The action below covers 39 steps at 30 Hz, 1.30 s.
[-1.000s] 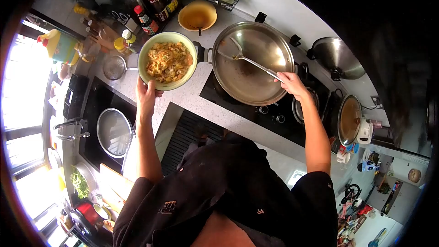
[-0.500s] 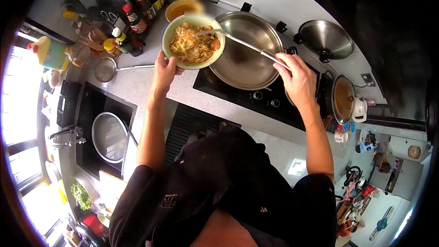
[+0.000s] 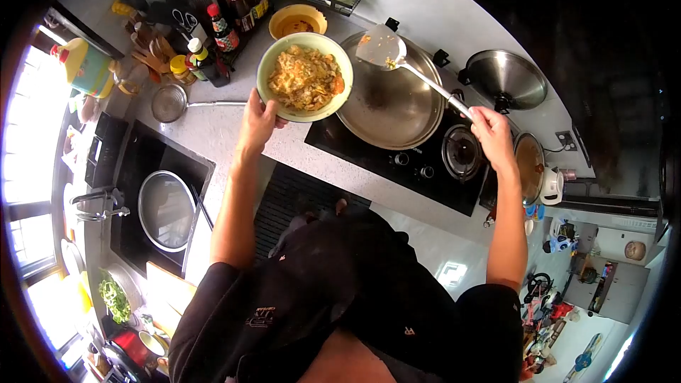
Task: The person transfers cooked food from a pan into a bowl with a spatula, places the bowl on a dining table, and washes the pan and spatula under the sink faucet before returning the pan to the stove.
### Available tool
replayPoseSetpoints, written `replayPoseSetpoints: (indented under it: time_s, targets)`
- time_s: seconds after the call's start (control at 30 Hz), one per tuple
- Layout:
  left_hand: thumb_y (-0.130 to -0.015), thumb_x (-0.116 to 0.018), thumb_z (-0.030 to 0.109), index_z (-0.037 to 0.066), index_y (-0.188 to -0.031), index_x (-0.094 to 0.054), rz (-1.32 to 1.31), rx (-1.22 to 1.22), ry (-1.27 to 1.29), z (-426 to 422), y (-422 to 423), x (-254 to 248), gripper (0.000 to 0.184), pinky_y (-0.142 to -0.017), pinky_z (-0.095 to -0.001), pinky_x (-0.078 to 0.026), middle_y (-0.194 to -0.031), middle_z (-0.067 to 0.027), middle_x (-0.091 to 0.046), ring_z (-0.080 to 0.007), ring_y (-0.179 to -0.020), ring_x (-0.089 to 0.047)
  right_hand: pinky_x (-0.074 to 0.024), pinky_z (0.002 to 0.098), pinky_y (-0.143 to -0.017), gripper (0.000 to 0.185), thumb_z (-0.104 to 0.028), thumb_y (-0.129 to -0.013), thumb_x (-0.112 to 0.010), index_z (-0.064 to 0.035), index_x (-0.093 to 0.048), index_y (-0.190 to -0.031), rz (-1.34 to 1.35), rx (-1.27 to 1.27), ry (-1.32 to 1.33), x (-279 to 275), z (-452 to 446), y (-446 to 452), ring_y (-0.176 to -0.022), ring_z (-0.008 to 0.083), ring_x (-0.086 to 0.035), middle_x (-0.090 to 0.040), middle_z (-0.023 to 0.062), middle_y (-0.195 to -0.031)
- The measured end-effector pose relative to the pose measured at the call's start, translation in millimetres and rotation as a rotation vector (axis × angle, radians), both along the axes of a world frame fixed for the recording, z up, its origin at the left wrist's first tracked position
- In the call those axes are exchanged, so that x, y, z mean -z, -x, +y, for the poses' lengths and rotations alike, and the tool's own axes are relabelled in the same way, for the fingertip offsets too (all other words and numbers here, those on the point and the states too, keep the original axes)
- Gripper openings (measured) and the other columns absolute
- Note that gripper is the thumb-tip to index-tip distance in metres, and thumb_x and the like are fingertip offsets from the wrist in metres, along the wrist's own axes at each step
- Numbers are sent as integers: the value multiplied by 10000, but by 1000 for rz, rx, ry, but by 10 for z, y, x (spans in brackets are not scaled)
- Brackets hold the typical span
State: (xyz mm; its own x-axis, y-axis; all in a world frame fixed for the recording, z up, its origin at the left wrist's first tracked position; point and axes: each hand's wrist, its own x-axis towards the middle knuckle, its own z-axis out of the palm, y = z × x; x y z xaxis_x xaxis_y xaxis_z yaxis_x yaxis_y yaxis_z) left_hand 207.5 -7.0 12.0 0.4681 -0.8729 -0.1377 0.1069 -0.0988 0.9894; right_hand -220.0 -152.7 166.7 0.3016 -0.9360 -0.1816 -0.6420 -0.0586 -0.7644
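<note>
My left hand (image 3: 261,120) grips the near-left rim of a pale green bowl (image 3: 264,79). Cooked scrambled egg (image 3: 305,76) with mixed bits fills the bowl. The bowl is held at the left edge of a wide steel wok (image 3: 397,110), whose bottom shows only a thin film and a brown patch. Closed round the handle of a metal spatula (image 3: 428,79), my right hand (image 3: 491,135) is to the right of the wok. The spatula's blade is raised over the wok's far side, with a few egg scraps stuck to it.
The wok stands on a black gas hob (image 3: 404,163) beside a bare burner (image 3: 462,152). Behind the bowl is a yellow bowl (image 3: 298,20) of liquid. Sauce bottles (image 3: 223,32) and a strainer (image 3: 169,103) are on the left. A pot sits in the sink (image 3: 202,230). A steel lid (image 3: 505,78) leans on the wall.
The spatula has come out of the egg in the bowl and moved right and up over the wok. My right hand has shifted right and slightly lower in view.
</note>
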Motion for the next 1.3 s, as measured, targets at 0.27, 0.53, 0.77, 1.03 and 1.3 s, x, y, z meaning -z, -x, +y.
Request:
replayPoseSetpoints:
  time_s: [0.27, 0.53, 0.77, 1.03, 1.3]
  targets:
    - [-986, -488, 98, -8, -1254, -450, -27, -129, 14, 339, -255, 79, 291, -522, -251, -508, -841, -99, -657, -128, -605, -621, -510, 495, -723, 294, -301, -916, -633, -21, -676, -838, 907, -259, 587, 57, -539, -244, -814, 395, -662, -684, 197, -820]
    - [-1004, -496, 116, -3, -1233, -457, -40, -224, -45, 755, -377, 8, 261, -526, -238, -494, -806, -85, -636, -117, -600, -604, -505, 404, -644, 347, -344, -901, -661, -17, -751, -826, 857, -458, -102, 360, -906, -80, -636, 293, -659, -687, 176, -698]
    - [-996, -486, 97, -16, -1252, -445, -60, -248, -140, 877, -465, 138, 283, -532, -240, -498, -811, -90, -632, -120, -598, -597, -158, 241, -389, 356, -337, -1012, -553, -25, -690, -908, 101, -76, -548, 1239, -654, -366, -424, 25, -245, -359, -90, -548]
    - [-997, -483, 111, 13, -1192, -451, -40, -237, -92, 868, -490, 409, 221, -516, -252, -496, -790, -94, -641, -125, -584, -594, -210, 208, -461, 308, -282, -1027, -534, -24, -700, -996, -113, 4, -393, 852, -296, -291, -525, 18, -317, -383, -90, -621]
    - [-958, -470, 79, -3, -1301, -414, 34, -342, -148, 1225, -538, 628, 357, -511, -260, -513, -855, -121, -653, -148, -588, -624, -379, 202, -572, 192, -119, -999, -577, 25, -627, -1114, -178, -237, 6, 375, 537, -1021, -650, 36, -447, -511, -40, -739]
